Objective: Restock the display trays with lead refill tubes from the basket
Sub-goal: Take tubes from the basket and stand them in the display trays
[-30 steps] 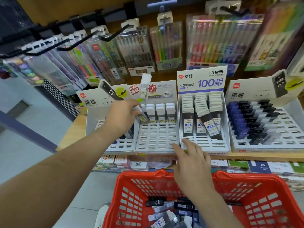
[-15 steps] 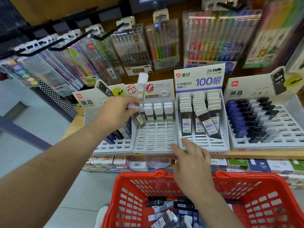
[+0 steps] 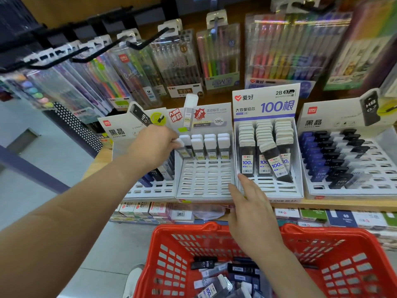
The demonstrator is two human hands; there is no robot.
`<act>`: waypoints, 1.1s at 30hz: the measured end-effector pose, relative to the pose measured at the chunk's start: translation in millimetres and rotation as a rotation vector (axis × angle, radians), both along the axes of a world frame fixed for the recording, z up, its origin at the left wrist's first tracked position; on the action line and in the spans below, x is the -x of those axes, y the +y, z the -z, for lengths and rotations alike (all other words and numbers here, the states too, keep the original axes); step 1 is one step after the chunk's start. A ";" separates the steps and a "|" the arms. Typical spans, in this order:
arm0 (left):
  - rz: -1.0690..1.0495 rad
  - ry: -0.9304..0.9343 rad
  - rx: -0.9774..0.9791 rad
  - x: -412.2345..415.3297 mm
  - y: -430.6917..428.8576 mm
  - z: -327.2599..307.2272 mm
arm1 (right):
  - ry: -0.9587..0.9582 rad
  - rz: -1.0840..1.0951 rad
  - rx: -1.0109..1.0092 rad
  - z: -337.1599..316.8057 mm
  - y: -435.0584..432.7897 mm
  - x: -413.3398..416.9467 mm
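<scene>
I see clear packs of coloured pens (image 3: pixel 287 52) hanging from black hooks (image 3: pixel 154 37) along the back; a highlighter pack (image 3: pixel 219 61) hangs among them; a wooden shelf (image 3: pixel 343 204) runs below, with small boxes (image 3: pixel 137 208) stacked under its edge; grey floor (image 3: pixel 43 168) lies to the left; a white shoe (image 3: pixel 134 278) shows low down.

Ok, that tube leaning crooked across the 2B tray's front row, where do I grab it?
Pinch the leaning tube at its pale cap, coming from the front and above. The cap sticks up free of the upright tubes behind, while the lower end rests low on the tray. The right hand is nearest.
</scene>
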State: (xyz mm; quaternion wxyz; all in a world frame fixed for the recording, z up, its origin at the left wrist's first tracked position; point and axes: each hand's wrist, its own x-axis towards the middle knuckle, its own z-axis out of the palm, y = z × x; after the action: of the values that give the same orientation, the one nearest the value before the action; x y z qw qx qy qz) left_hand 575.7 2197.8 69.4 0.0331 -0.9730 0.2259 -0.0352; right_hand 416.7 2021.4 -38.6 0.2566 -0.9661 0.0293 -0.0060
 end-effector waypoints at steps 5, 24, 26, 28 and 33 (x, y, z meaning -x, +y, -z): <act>0.004 0.034 0.006 1.5 -6.3 7.5 | 0.028 -0.002 -0.010 -1.9 1.4 0.9; -0.015 -0.140 0.095 -7.1 -17.5 21.9 | 0.013 -0.055 -0.008 -0.7 -2.5 0.1; 0.017 -0.192 0.056 -0.6 -23.7 19.6 | -0.011 -0.041 -0.063 -3.5 -5.4 0.9; 0.063 -0.214 0.128 12.8 -34.9 15.1 | -0.160 0.059 -0.126 -3.5 -13.8 2.2; 0.295 -0.085 0.332 52.9 -92.9 8.3 | -0.391 0.491 -0.166 -6.2 -57.6 14.8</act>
State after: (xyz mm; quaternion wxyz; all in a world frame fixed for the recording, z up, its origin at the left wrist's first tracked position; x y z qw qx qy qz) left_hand 522.8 2104.9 61.1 -0.1234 -0.9191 0.3554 -0.1171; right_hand 402.0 1963.8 -32.4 0.3264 -0.8864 0.2121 -0.2505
